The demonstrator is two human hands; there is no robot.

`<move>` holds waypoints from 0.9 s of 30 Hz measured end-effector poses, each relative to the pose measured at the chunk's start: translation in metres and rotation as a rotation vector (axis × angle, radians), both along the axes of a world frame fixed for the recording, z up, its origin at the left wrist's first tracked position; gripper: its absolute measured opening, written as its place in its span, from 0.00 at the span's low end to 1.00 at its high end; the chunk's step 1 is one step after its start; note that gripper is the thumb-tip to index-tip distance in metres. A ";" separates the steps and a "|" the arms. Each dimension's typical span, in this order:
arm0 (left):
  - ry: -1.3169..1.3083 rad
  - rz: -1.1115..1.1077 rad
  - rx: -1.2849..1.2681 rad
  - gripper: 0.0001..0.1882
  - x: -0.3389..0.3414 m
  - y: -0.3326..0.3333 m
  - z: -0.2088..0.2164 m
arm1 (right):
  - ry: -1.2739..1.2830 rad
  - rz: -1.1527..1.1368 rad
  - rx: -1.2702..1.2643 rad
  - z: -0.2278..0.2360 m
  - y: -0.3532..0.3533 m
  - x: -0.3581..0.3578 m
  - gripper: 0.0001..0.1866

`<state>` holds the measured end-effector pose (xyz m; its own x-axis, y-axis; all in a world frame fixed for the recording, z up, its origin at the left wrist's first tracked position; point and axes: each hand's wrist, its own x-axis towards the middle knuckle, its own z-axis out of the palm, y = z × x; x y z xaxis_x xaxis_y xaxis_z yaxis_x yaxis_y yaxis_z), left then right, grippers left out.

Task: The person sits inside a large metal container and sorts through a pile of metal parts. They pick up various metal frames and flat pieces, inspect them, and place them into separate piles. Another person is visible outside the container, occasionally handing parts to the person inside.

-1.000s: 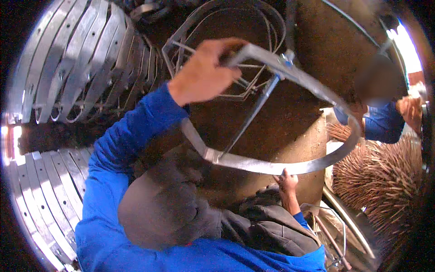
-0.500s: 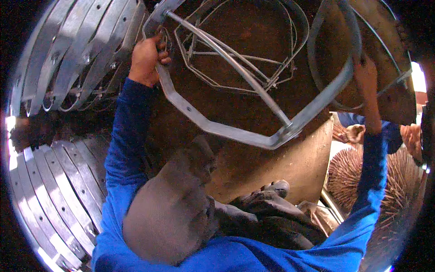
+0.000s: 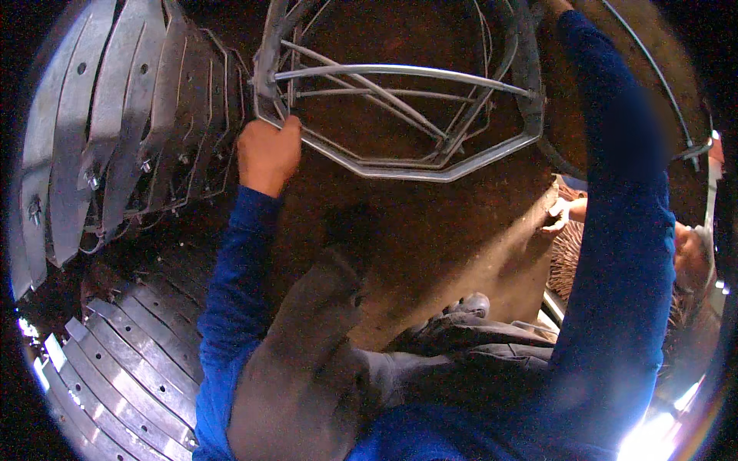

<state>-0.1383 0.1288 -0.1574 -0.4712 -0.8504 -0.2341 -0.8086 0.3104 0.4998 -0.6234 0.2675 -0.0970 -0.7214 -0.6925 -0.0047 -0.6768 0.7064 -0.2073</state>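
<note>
A many-sided ring frame of flat grey metal bar (image 3: 354,166), with a round rod across it, stands at the top middle. My left hand (image 3: 269,156) is closed round its lower left corner, knuckles toward me. At the upper edge, only a sliver of my right hand (image 3: 558,6) shows, close to the frame's upper right side; its fingers are out of sight. Thin crossing rods (image 3: 407,115) of similar framework show inside and behind the ring. My legs (image 3: 307,330) are bent beneath my arms.
Bolted metal bands (image 3: 115,115) stand in a row at upper left, and more punched flat bars (image 3: 131,361) lie stacked below. At right, another person's hand (image 3: 565,212) is near a bundle of thin rods (image 3: 565,261). A curved thin rod (image 3: 653,65) runs along the upper right.
The ring frame has swung round and moved away from me, its cross rod now nearly level. My left hand has shifted down with it; my right arm has reached farther up.
</note>
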 end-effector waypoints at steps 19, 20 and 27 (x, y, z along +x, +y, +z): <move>-0.077 -0.018 -0.149 0.28 -0.014 0.010 -0.025 | 0.070 0.025 -0.350 -0.027 0.005 0.010 0.24; 0.044 0.034 -0.128 0.29 -0.008 0.018 -0.013 | 0.151 0.078 -0.494 -0.040 0.024 0.027 0.24; 0.374 -0.313 -0.325 0.20 -0.091 0.095 0.133 | 0.700 -0.020 -0.722 0.075 0.245 0.171 0.24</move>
<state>-0.2293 0.2234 -0.0246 -0.7116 -0.6580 0.2461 -0.4409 0.6911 0.5727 -0.4524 0.5125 -0.0217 -0.4132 -0.3499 0.8408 -0.7994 0.5816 -0.1508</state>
